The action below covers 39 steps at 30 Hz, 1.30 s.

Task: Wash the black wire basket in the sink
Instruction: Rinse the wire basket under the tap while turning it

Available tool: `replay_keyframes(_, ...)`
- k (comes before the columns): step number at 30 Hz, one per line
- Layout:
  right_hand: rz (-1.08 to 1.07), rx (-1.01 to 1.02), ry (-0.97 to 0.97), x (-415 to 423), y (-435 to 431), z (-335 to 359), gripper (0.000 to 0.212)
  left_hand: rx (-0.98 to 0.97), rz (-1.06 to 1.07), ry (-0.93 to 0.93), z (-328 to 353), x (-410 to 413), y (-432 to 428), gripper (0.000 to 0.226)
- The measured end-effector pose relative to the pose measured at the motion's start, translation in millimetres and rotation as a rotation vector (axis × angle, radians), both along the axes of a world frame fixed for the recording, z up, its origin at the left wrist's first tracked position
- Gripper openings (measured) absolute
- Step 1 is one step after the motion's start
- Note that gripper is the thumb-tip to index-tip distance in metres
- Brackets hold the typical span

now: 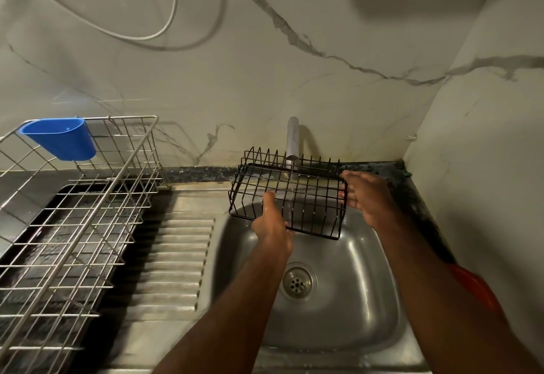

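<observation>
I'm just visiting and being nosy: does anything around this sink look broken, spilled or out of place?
Nothing stands out. The black wire basket is tilted over the sink under the tap, but both hands hold it there in the running water. The silver dish rack with its blue cup looks intact.

No text, label, brand, number or sign can be read anywhere in this view.
</observation>
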State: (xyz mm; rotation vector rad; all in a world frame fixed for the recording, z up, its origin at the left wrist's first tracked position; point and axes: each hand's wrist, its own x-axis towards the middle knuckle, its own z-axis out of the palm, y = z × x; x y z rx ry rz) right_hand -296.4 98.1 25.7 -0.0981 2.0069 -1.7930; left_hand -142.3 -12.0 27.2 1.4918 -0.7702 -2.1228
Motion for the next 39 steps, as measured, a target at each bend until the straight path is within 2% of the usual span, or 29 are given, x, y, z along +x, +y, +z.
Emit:
replay_keyframes(7,0.014,-0.027,-0.033,7,-8,5,0.004,-0.012,0.014,-0.016,-2,2,-4,0.071)
replay_keyframes(12,0.019,-0.027,-0.038,6,-12,4,0.019,0.008,0.025,0.036,0,3,-7,0.067)
replay_keyframes(17,0.025,-0.039,-0.035,5,-16,7,0.024,0.012,0.035,0.065,-2,2,-9,0.069)
replay_keyframes(20,0.025,-0.032,-0.032,6,-18,9,0.020,-0.003,0.027,0.049,-5,2,-11,0.075)
replay_keyframes(24,0.020,-0.035,-0.039,10,-20,13,0.004,0.006,0.039,0.047,-7,2,-14,0.071)
replay_keyframes(30,0.015,-0.024,-0.034,11,-20,16,0.005,-0.002,0.031,0.045,-11,0,-15,0.071)
replay_keyframes(34,0.019,-0.020,-0.035,12,-21,15,0.022,-0.002,0.031,0.041,-15,0,-17,0.072)
replay_keyframes(39,0.027,-0.032,-0.042,17,-25,20,0.010,-0.021,0.022,0.019,-18,2,-21,0.069)
